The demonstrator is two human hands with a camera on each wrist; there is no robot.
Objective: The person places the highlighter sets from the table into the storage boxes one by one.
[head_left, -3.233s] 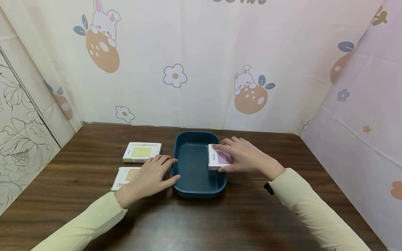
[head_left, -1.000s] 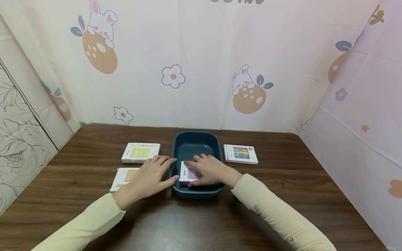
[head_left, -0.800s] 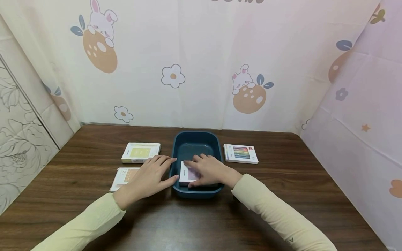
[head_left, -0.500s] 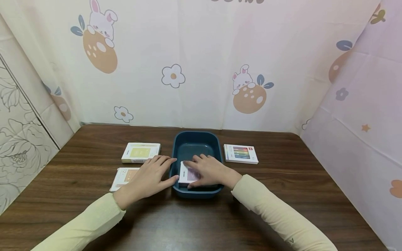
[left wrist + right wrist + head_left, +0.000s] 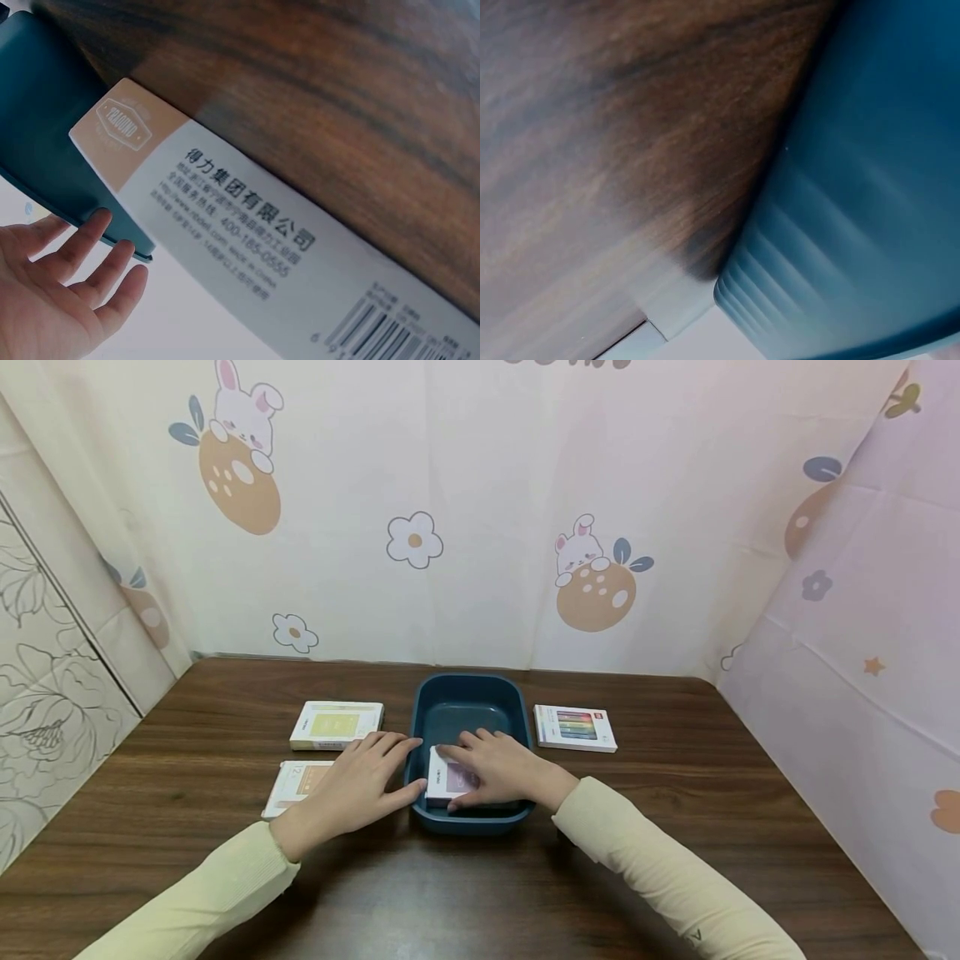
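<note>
A dark blue plastic bin (image 5: 472, 825) stands in the middle of the table. Inside its near half, my right hand (image 5: 501, 768) grips a flat white-and-purple box (image 5: 442, 778), thumb at the near edge and fingers over the far side. My left hand (image 5: 354, 783) rests at the bin's left rim with fingers spread and relaxed. The left wrist view shows those fingertips right at the rim, and close by the printed side of a white-and-orange box (image 5: 225, 217). In the right wrist view the bin's ribbed outer wall (image 5: 855, 210) fills the right side; the right hand is hidden there.
Left of the bin lies a white-and-yellow box (image 5: 337, 725); the white-and-orange box (image 5: 296, 787) is partly under the left forearm in the head view. A white box with rainbow-coloured sticks (image 5: 575, 728) lies to the right. A patterned curtain (image 5: 480, 527) hangs behind the wooden table (image 5: 637, 827).
From above the bin's right rim, my right hand has moved left and down with the white-and-purple box into the bin, uncovering the rainbow box. Over the last second almost nothing moves.
</note>
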